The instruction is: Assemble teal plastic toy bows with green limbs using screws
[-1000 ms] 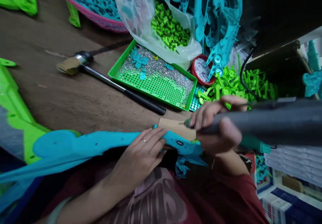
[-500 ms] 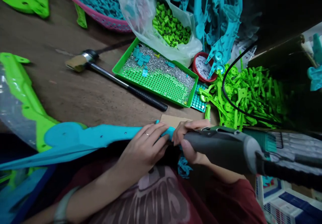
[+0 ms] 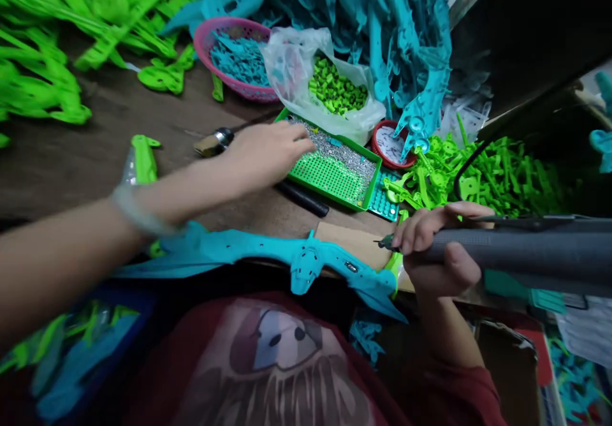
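Note:
A grey electric screwdriver (image 3: 478, 247) is wrapped in the fingers of my right hand (image 3: 435, 254), its tip pointing left above a piece of cardboard (image 3: 356, 242). My left hand (image 3: 272, 152) reaches over the left part of the green tray (image 3: 329, 180), which holds many small metal screws. Its fingers are bent downward and close together; their tips are partly hidden. Untouched by either hand, a long turquoise plastic toy part (image 3: 268, 246), shaped like a bow, lies along the table's front edge. A lime-green part (image 3: 143, 158) shows behind my left forearm.
Behind the tray stand a plastic bag of green cylinders (image 3: 337, 88), a pink basket (image 3: 234, 88) of turquoise pieces and a red bowl (image 3: 393, 158). Lime-green parts (image 3: 502, 171) are heaped at right, with more at far left. A black-handled hammer (image 3: 306, 198) lies before the tray.
My left hand has left the turquoise part and moved up to the tray. My right hand has drawn the screwdriver back to the right, away from the part. The view has shifted.

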`<state>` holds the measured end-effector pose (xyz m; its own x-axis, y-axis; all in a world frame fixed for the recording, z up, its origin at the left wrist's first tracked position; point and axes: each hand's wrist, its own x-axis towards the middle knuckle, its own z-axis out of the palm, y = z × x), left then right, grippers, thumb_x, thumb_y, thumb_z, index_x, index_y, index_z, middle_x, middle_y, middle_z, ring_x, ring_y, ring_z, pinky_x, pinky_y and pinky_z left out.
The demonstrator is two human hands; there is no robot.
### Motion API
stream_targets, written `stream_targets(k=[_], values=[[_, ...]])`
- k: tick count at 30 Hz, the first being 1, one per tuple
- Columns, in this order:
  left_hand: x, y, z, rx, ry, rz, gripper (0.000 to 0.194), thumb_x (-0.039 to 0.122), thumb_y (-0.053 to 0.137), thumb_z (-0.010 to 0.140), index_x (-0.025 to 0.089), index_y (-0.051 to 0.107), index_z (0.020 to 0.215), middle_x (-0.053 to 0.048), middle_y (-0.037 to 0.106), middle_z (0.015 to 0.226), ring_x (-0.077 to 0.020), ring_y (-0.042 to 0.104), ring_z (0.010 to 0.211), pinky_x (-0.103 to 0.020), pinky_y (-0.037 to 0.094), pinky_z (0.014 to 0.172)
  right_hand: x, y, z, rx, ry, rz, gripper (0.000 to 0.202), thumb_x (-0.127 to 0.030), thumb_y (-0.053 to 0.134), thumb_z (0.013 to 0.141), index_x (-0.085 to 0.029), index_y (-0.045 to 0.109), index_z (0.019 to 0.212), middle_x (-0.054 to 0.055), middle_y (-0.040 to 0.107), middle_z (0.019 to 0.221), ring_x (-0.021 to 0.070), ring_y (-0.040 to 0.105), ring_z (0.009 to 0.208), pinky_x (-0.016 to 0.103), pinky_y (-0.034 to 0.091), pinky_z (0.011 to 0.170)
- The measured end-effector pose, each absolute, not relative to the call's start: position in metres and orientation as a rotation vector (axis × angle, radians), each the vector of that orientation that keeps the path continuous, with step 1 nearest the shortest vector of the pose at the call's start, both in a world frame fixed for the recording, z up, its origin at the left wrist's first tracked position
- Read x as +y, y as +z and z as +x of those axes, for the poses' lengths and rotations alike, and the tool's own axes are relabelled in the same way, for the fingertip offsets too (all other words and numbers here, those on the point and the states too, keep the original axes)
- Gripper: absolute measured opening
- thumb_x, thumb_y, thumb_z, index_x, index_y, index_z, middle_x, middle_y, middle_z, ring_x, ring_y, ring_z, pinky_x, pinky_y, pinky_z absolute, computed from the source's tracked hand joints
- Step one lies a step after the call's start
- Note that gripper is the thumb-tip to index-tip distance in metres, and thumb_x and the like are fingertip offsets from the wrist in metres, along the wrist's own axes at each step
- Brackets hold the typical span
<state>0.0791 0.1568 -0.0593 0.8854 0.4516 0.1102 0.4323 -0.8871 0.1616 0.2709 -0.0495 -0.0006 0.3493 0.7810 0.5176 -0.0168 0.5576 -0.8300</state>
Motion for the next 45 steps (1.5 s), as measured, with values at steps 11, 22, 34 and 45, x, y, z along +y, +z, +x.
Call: stream_targets(k=[11,22,34,45], values=[[0.22,-0.067,0.077,0.608,-0.135,2.987,0.019,0.021,0.049,0.093,0.015,0.064,0.1,-0.009,0.059,0.092,-0.0198,0.059,0.079,-0.03,0.049,0.074,-0.111,-0.03,0.299,-0.853,0.496,-1.057,0.033,-0.031,0.064,0.082,-0.025,0.057,0.114,-0.006,0.057,0.061,0.0146,0.053,0.049,0.031,0.05,0.049],[0.159,-0.069,0.1,0.754,0.21,2.593,0.014,0.023,0.048,0.092,0.018,0.061,0.094,-0.01,0.059,0.104,-0.0238,0.06,0.098,-0.038,0.049,0.09,0.017,-0.027,0.306,-0.829,0.456,-1.093,0.034,-0.04,0.074,0.077,-0.023,0.055,0.101,-0.01,0.057,0.057,0.0112,0.056,0.043,0.028,0.048,0.047],[0.183,-0.087,0.2,0.341,-0.01,2.261,0.023,0.036,0.066,0.095,0.014,0.065,0.103,-0.004,0.069,0.098,-0.0155,0.067,0.081,-0.034,0.059,0.073,0.036,-0.011,0.294,-0.724,0.399,-1.05,0.028,-0.028,0.07,0.078,-0.021,0.053,0.1,-0.011,0.056,0.053,0.0111,0.054,0.043,0.026,0.047,0.051],[0.176,-0.049,0.168,0.323,0.469,2.297,0.005,0.014,0.063,0.087,0.014,0.068,0.087,-0.007,0.071,0.09,-0.0192,0.065,0.087,-0.034,0.049,0.083,0.026,-0.029,0.305,-0.774,0.392,-1.159,0.037,-0.035,0.069,0.081,-0.022,0.051,0.11,-0.011,0.055,0.057,0.0111,0.055,0.045,0.028,0.05,0.052]])
